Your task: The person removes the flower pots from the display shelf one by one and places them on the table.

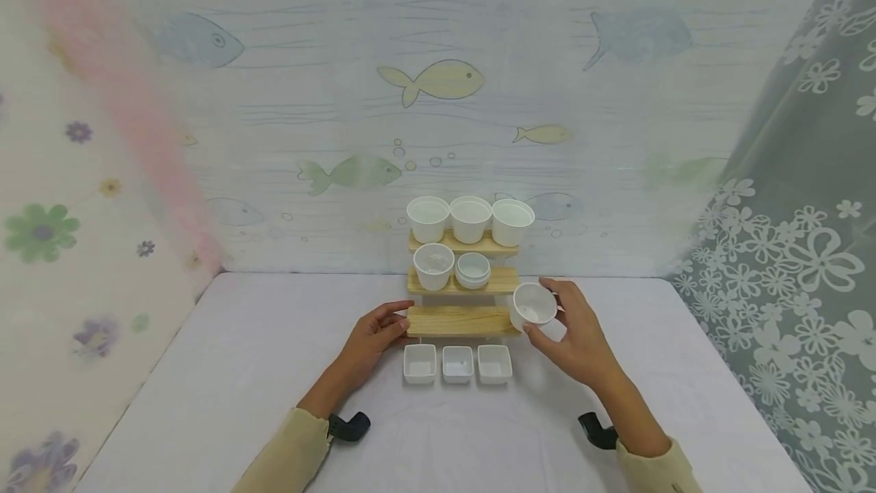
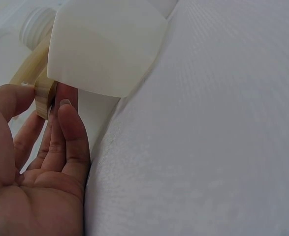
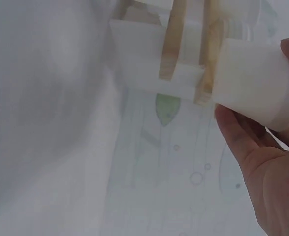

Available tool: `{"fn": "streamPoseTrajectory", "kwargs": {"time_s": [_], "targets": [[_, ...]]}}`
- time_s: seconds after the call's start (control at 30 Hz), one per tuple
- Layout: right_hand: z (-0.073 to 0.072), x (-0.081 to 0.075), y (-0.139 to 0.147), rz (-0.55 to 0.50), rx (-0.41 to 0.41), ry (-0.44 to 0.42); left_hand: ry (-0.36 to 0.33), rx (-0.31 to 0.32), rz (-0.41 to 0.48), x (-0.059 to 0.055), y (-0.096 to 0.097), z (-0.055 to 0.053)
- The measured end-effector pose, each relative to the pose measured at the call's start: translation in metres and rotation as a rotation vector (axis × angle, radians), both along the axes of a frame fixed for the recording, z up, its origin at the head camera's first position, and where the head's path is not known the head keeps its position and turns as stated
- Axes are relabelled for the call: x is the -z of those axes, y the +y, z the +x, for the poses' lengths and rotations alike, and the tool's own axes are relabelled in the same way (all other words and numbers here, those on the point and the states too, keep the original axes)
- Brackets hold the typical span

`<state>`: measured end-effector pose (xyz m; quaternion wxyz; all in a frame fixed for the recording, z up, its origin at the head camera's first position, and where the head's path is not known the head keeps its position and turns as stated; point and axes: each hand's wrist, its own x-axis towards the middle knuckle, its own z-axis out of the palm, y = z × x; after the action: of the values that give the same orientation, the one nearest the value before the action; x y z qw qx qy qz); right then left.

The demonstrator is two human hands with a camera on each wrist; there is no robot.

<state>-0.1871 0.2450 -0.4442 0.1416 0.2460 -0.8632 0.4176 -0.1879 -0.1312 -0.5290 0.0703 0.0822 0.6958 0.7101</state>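
My right hand (image 1: 575,333) grips a round white cup (image 1: 534,304) by its sides, at the right end of the lowest wooden shelf (image 1: 461,321). In the right wrist view, the cup (image 3: 252,81) lies between thumb and fingers, its base against or very near a wooden plank. The left hand (image 1: 372,341) pinches that shelf's left end; the left wrist view has thumb and fingers about the wooden end (image 2: 45,96). On the middle shelf (image 1: 506,280) stand a white cup (image 1: 434,268) and a smaller stacked pair (image 1: 473,271). Three white cups line the top shelf (image 1: 465,244).
Three small square white dishes, the middle one (image 1: 457,364) among them, sit before the stepped rack. A white cloth (image 1: 205,371) covers the table. Behind hangs a fish-patterned curtain (image 1: 328,112), with floral curtains at both sides.
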Motion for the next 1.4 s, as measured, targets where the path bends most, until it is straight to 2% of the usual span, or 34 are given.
{"fn": "streamPoseTrajectory", "kwargs": {"time_s": [0.43,0.77,1.4], "targets": [[0.011,0.003,0.011,0.013,-0.044,0.014,0.005,-0.024,0.013,-0.003,0.006,0.012],[0.02,0.003,0.018,0.043,-0.039,-0.006,0.004,-0.043,-0.018,-0.005,0.009,0.021],[0.037,0.005,0.032,0.106,-0.054,0.023,0.0,-0.07,-0.026,-0.007,0.018,0.038]]}}
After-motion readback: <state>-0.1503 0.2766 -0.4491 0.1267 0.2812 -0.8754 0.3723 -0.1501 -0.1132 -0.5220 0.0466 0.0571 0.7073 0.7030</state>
